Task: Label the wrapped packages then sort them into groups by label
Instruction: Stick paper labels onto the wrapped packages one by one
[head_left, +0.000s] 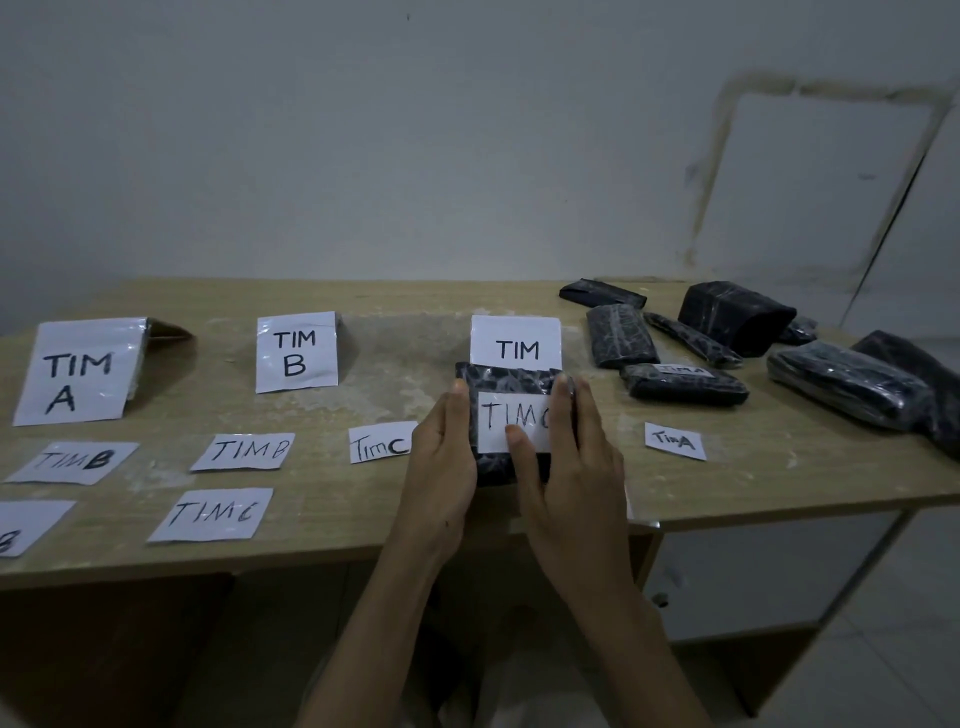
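A black wrapped package (506, 382) stands in front of the TIM C sign (515, 340), with a white "TIM C" label (514, 418) on its face. My left hand (447, 457) grips its left side. My right hand (569, 452) grips its right side, thumb pressed on the label. Signs TIM A (78, 371) and TIM B (297, 351) stand further left. Loose labels lie flat: TIM B (75, 461), TIM B (243, 451), Tim C (382, 442), TIM C (212, 514), Tim A (674, 440). Several black packages (737, 314) sit at the right; one of these packages (685, 383) bears a Tim A label.
The wooden table (363, 540) ends close to me, and its right edge runs past the package pile. A part-seen label (28, 527) lies at the left border. A grey wall stands behind, tiled floor at the right.
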